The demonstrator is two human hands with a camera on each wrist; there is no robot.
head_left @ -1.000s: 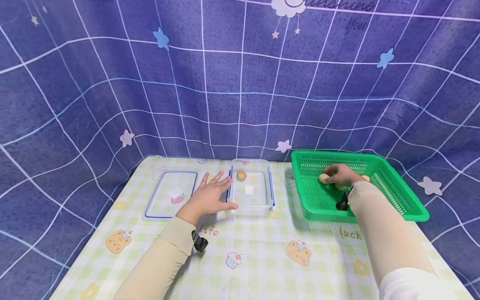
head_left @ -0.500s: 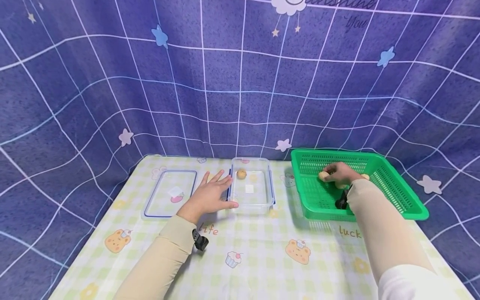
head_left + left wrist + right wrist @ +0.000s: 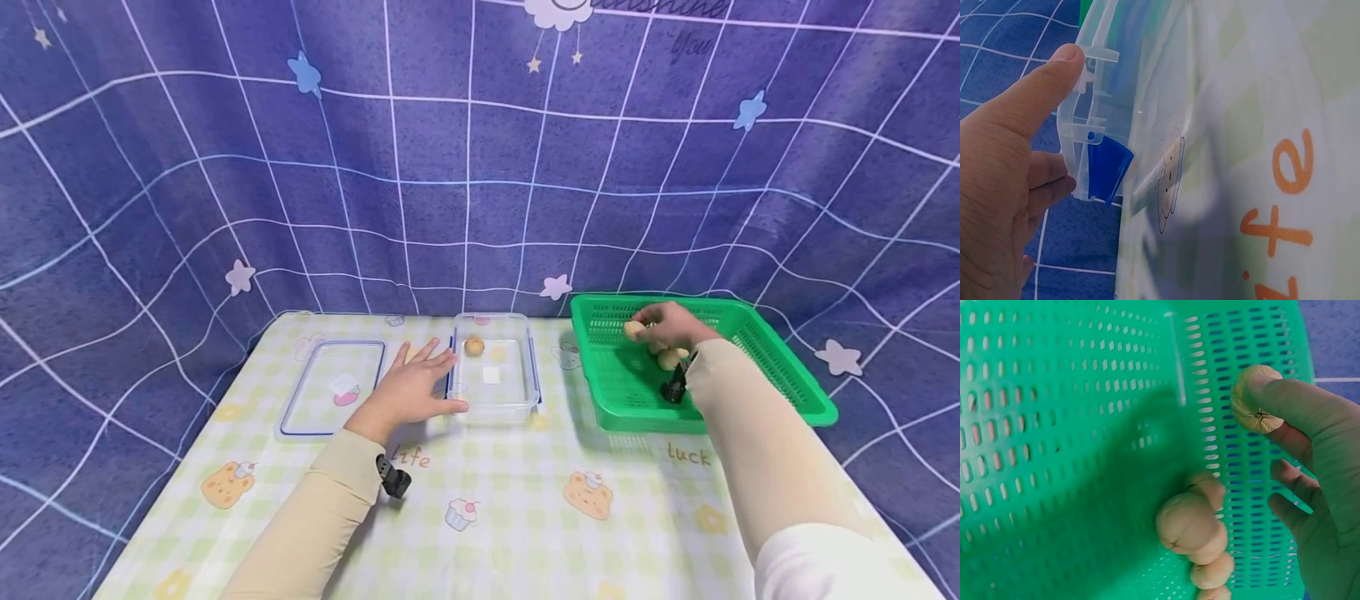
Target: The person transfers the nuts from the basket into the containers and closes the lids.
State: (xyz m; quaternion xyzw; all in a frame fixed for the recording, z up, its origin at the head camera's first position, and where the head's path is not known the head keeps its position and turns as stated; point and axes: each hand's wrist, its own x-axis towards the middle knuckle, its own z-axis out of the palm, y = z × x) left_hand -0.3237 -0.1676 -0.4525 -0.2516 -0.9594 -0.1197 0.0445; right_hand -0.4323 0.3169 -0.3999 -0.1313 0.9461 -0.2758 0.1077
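— Grid-patterned curtain [image 3: 427,133] behind. Where's the held walnut [image 3: 633,330]?
— Pinched in the right hand [image 3: 673,323], over the green basket [image 3: 611,421]; the clear box [image 3: 498,412] lies leftward, touched by the left hand [image 3: 408,392], fingers spread.

Round walnut [image 3: 1247,407] is tan; slotted plastic basket [image 3: 637,421], plain green. Clear rectangular plastic box [image 3: 493,412] has blue latches [image 3: 1109,169]. Tablecloth [image 3: 517,550] shows pale green-and-white check; violet-blue fabric backdrop [image 3: 498,208] carries white grid lines.
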